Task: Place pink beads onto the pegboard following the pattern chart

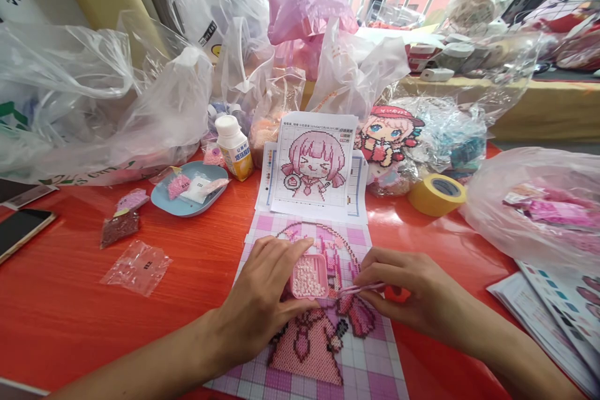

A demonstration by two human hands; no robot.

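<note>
My left hand (265,290) has its grip around the pink tray (322,272), fingers along the far side and thumb near the close edge. The tray lies over the middle of the pegboard (389,359), above the bead picture; I cannot tell whether it touches the pegs. Pale pink beads (307,278) fill most of it, more thickly on the side by my left palm. My right hand (417,290), over the right edge of the pegboard, pinches the pink tweezers (359,289) between thumb and fingers, tips pointing left and just beside the tray. Whether a bead sits between those tips is too small for me to tell.

To handle these well, I judge that the tray wants to be level and steady, since a tilt could spill beads over the pegs. A light squeeze should serve, because a hard one might flick a bead off. My wrists need clearance above the placed beads, which look easy to knock loose.

The printed chart (312,169) stands just beyond the pegboard, in easy sight. The blue dish (162,200) of bagged beads is beyond it to the left, on the red desk (56,319), and the yellow tape roll (435,195) beyond it to the right.
</note>
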